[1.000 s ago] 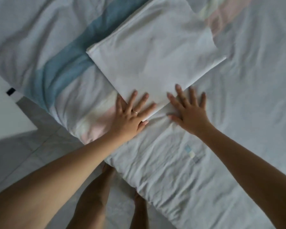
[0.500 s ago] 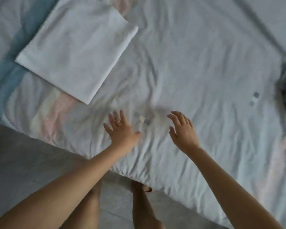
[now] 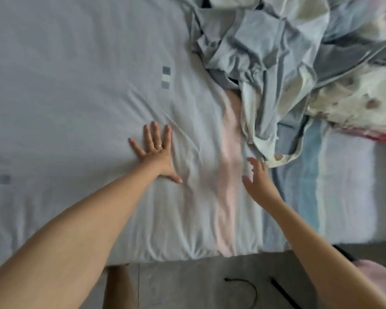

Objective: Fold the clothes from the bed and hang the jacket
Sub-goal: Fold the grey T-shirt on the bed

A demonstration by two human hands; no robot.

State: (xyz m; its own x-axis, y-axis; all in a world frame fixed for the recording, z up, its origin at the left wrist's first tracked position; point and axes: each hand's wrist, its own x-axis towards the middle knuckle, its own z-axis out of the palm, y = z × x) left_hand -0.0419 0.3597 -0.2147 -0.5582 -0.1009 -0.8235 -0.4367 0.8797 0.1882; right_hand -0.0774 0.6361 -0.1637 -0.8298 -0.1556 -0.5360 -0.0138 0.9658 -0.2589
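Left hand is flat on the bed sheet, palm down, fingers spread, thumb out to the side. It grips nothing. There is a ring on one finger.

Right hand is held out over the sheet with fingers loosely curved and nothing in them. The fingertips are just beside the lower edge of the clothes pile; contact can't be confirmed from this view.

The clothes pile is unfolded: crumpled grey-blue and pale fabric heaped at the far right of the bed, well apart from the left hand. Single garments can't be told apart in the heap, jacket included.

Sheet details:
- A pink stripe runs between the two hands toward the near edge.
- A blue stripe lies to the right of the right hand.
- Small grey squares are printed beyond the left hand.

A floral quilt is bunched at the right, touching the pile (edges overlap).

Grey floor shows below the bed edge, with a black cable lying on it.
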